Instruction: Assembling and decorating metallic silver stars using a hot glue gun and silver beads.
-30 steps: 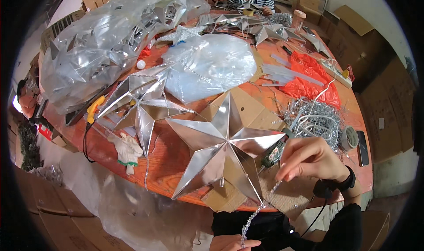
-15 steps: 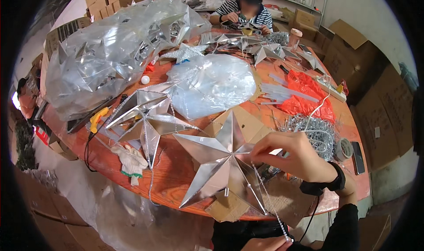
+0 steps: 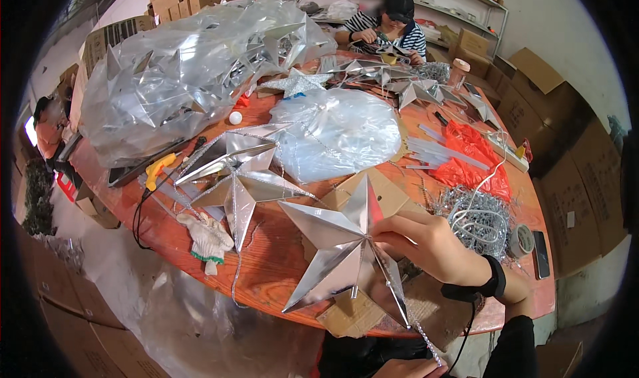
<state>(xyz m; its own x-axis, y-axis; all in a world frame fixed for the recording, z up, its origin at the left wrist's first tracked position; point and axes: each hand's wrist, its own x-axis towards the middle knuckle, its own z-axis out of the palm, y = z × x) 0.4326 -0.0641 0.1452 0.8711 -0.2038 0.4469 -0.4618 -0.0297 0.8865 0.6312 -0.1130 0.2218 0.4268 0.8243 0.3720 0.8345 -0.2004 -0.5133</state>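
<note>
Resting at the near edge of the round orange table [image 3: 266, 271]: one folded silver star [image 3: 346, 258], lying on flattened cardboard pieces [image 3: 373, 191].

- Right hand [image 3: 432, 245]: laid over the star's right side, fingertips [image 3: 379, 228] pressed together at its centre ridge; whether they pinch anything there cannot be made out. Black band on the wrist.
- Beaded silver strand [image 3: 413, 321]: runs along the star's lower right point and off toward the near edge.
- Left hand [image 3: 399, 368]: only a sliver shows at the bottom rim, just beside the strand's end; fingers cut off, state cannot be told.
- Second silver star with glitter trim [image 3: 236, 172]: left of the first, well apart.
- White work glove [image 3: 208, 235]: near left, by the table edge.
- Yellow-handled tool [image 3: 158, 168]: far left, partly hidden under a large clear bag of stars [image 3: 180, 78].
- Tied clear plastic bag [image 3: 339, 132]: centre, contents indistinct.
- Tangle of silver wire [image 3: 476, 218] and red plastic bag [image 3: 476, 162]: right.
- Tape roll [image 3: 522, 239] and dark flat device [image 3: 540, 253]: right rim.
- Another person in a striped top [image 3: 386, 28]: far side, hands busy, details blurred.
</note>
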